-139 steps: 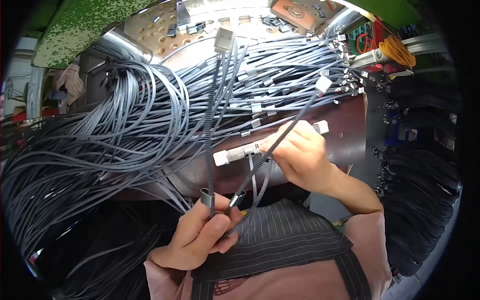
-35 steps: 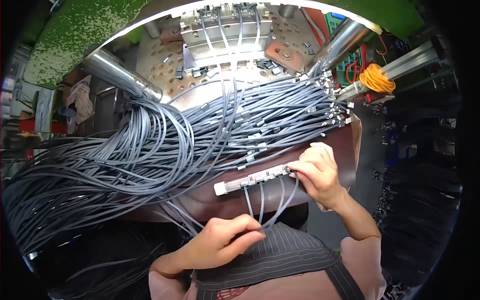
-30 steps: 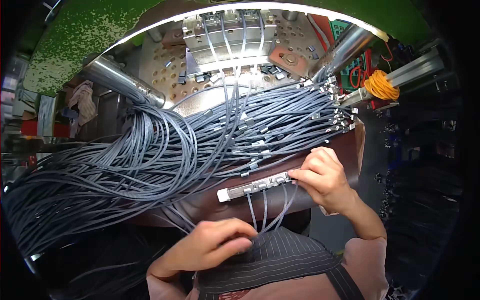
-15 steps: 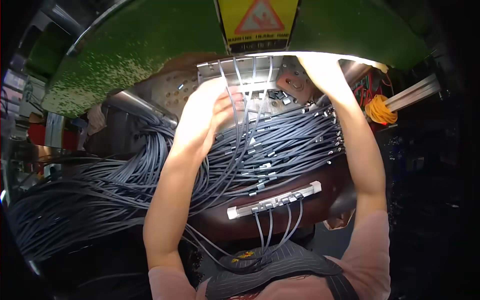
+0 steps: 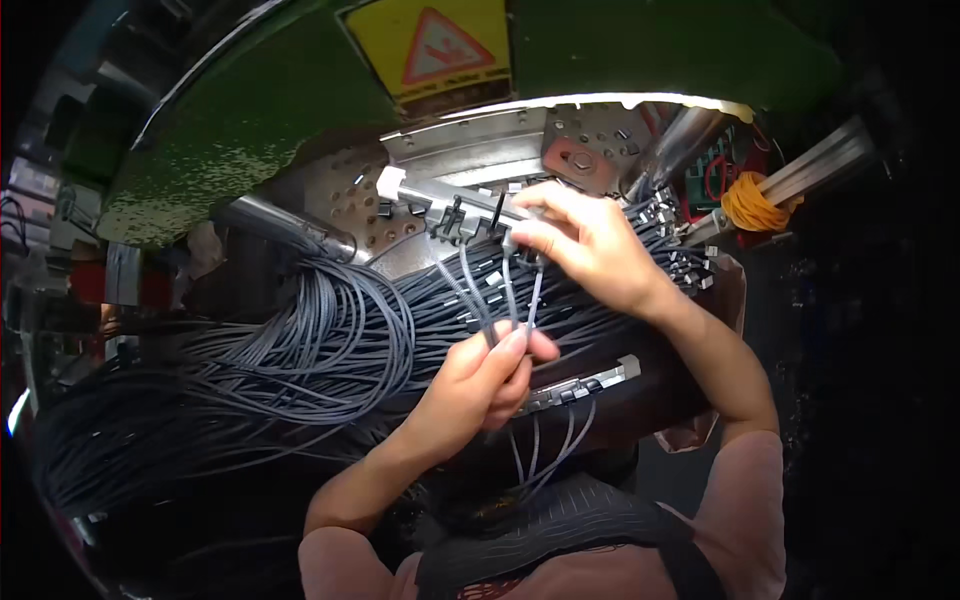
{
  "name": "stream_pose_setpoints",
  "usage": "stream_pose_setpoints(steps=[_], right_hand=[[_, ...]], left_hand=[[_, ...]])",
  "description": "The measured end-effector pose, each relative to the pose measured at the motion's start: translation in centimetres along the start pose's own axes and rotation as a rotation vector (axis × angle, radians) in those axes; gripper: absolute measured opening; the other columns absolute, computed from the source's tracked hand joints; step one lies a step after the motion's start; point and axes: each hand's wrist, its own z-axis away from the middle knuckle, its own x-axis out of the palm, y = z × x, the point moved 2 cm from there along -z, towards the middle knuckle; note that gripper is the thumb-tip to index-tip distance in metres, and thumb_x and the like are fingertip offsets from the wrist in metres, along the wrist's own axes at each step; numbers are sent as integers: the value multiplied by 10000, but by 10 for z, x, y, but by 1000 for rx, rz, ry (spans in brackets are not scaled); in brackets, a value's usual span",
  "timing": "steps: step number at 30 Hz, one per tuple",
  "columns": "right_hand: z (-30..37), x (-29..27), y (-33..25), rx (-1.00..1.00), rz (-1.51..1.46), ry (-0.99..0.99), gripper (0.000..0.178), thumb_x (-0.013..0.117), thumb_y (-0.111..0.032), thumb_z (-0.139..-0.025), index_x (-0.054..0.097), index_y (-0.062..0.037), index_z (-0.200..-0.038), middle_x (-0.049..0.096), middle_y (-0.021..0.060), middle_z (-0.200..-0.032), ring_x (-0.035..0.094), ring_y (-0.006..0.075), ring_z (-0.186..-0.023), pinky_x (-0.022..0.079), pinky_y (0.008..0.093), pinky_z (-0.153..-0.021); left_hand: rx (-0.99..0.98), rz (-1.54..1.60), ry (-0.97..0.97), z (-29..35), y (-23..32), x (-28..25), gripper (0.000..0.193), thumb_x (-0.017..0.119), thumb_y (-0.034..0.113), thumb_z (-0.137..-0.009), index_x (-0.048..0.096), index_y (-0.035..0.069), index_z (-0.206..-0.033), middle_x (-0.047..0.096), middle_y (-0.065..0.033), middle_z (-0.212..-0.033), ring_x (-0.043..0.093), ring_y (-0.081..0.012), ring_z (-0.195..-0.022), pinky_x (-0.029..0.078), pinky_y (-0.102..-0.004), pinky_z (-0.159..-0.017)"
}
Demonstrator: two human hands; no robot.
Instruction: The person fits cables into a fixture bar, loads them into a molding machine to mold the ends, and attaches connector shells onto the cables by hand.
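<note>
A metal bar fixture with a white end block is in the fingers of my right hand, tilted down toward the right. Black clip-like parts stand along it, and several grey cables hang from its near side. Lower down, my left hand is closed around those cables, thumb pressed against the fingers. Just past my left hand lies a second bar fixture with cables hanging toward me; my hand hides its left end.
A big pile of grey cables with metal ends fills the middle and left. Overhead hangs a green machine body with a yellow warning sign. Metal posts stand by a perforated plate. Orange cord is coiled at right.
Both hands have drawn back from beneath the green machine toward me. A bar fixture is now out in my right hand, and my left has closed on its cables. The view has turned slightly.
</note>
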Motion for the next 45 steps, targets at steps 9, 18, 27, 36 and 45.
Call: stream_pose_setpoints(steps=[9, 18, 27, 36, 45], right_hand=[[76, -29, -41, -101, 364, 296, 351, 747, -149, -842, 652, -29, -1157, 697, 173, -1015, 711, 283, -862, 570, 347, -740], [187, -132, -48, 578, 49, 175, 251, 610, -39, -835, 692, 30, -1063, 680, 44, -802, 609, 89, -593, 462, 204, -533], [200, -94, -15, 538, 89, -239, 201, 701, -63, -793, 725, 19, -974, 715, 96, -855, 656, 163, -743, 503, 286, -666], [245, -155, -5, 588, 574, 57, 111, 658, -41, -784, 677, 28, -870, 620, 109, -791, 606, 241, -764, 459, 336, -694], [171, -67, -47, 168, 804, 14, 223, 697, -66, -774, 677, -45, -995, 634, 100, -961, 599, 298, -944, 496, 388, -818]], left_hand=[[-136, -59, -237, 49, -26, -4, 263, 406, 210, -1073, 575, 19, -1004, 394, 74, -630, 317, -16, -533, 249, -189, -498], [163, -298, -40, 65, -54, -34, 241, 434, 174, -1057, 590, -9, -1059, 418, 58, -628, 345, -28, -555, 268, -199, -521], [260, -333, -62, 63, -69, -35, 246, 455, 157, -1050, 596, -40, -1096, 520, 5, -697, 385, -43, -561, 309, -214, -522], [321, -301, 15, 64, -75, -27, 323, 446, 242, -1062, 600, -41, -1057, 389, 56, -581, 327, -43, -519, 281, -223, -528], [349, -325, -59, 69, -84, -47, 243, 450, 146, -1053, 579, -54, -1106, 607, -36, -780, 405, -46, -561, 337, -214, -523]])
